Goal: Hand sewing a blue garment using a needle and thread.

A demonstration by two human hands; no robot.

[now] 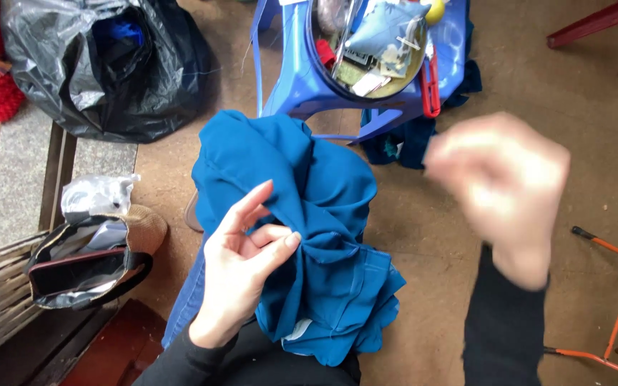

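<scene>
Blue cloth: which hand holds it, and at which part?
The left hand pinches a gathered fold of the blue cloth near its middle; the right hand is blurred, apparently empty.

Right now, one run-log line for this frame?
left hand: pinching blue fabric | right hand: raised, blurred, apart from fabric | blue stool behind

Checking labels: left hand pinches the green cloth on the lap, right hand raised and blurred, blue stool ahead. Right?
Not quite: the head view shows the cloth is blue, not green. The rest holds: the left hand pinches a fold of it on the lap, the right hand is raised and blurred, and the blue stool stands ahead.
</scene>
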